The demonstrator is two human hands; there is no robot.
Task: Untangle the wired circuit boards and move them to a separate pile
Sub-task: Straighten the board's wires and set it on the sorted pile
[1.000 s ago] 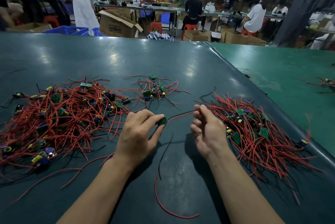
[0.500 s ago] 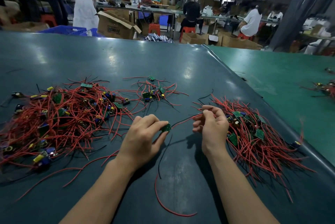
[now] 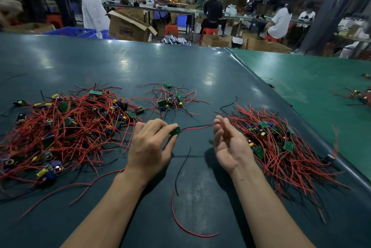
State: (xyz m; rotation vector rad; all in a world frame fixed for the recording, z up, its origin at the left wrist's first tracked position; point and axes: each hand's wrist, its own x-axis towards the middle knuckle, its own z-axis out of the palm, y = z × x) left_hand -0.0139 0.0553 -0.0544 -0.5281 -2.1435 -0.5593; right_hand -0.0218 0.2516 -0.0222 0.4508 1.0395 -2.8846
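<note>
Circuit board (image 3: 176, 131) half-hidden between left hand's (image 3: 150, 147) fingertips.

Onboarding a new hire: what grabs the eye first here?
The big tangle of red wires and boards at left, a combed-out pile at right. Between them, the left hand pinches a small green board, its wires running to the right hand, whose grip has loosened.
</note>
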